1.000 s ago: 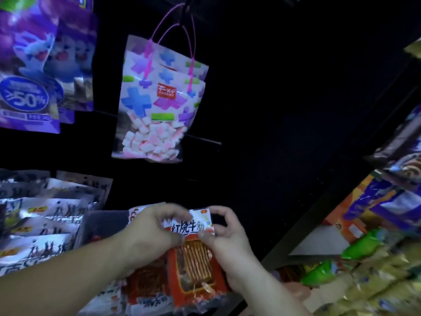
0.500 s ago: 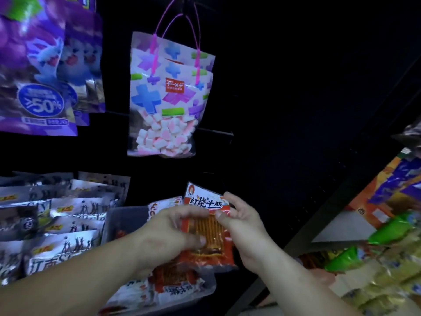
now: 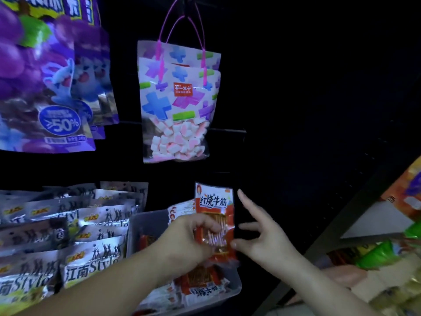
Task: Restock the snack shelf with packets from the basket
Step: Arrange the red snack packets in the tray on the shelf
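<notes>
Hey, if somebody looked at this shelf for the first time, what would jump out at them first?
Low in the middle, the left hand grips a red snack packet upright over a clear bin, with the right hand open beside it. Above them a bag of pink and white marshmallows hangs by pink loops, and big purple grape bags fill the upper left.

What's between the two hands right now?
In the head view, the red snack packet, upright: the left hand grips it, the right hand is open beside its right edge.
</notes>
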Demonstrator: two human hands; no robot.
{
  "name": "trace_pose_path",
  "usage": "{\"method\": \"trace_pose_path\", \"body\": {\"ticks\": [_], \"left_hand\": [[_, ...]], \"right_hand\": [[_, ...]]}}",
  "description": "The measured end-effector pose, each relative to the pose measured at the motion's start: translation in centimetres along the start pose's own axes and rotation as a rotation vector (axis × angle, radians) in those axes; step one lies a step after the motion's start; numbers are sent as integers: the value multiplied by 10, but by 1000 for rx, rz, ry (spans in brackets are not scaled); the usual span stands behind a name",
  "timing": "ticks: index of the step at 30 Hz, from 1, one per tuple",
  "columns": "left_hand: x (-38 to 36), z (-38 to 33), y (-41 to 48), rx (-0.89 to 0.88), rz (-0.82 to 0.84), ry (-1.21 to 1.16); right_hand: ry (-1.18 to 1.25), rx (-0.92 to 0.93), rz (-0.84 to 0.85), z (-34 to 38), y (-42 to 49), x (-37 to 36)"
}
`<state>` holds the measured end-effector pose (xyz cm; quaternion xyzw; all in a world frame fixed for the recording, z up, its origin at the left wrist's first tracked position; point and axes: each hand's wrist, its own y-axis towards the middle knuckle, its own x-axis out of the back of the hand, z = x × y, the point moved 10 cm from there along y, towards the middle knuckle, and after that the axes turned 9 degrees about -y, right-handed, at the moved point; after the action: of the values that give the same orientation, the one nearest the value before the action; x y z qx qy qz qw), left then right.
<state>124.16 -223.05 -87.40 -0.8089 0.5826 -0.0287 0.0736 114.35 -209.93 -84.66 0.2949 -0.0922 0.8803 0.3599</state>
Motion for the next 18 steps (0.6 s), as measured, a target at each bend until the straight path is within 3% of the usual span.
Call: {"method": "trace_pose_path", "body": {"ticks": [2, 4, 6, 8, 10, 12, 14, 18], "left_hand": [[-1, -5, 1, -86, -40, 228], [-13, -18, -2, -220, -30, 373], [-38, -30, -10, -347, 81, 458], [-62, -29, -17, -390, 235, 504], [-57, -25, -16, -351, 238, 433], [-29, -31, -8, -367, 48, 354], [-4, -34, -5, -335, -101, 255], [-2, -14, -7, -70, -72, -104]], "right_hand": [[81, 4, -100, 3, 3, 7], [354, -77, -30, 4, 8, -8], [507, -118, -8, 8, 12, -19], [448, -123, -111, 5, 15, -15], [378, -154, -180, -5, 15, -6], [358, -182, -159, -14, 11, 3], [384, -182, -35, -17, 9, 0], [505, -199, 45, -18, 4, -6]]}}
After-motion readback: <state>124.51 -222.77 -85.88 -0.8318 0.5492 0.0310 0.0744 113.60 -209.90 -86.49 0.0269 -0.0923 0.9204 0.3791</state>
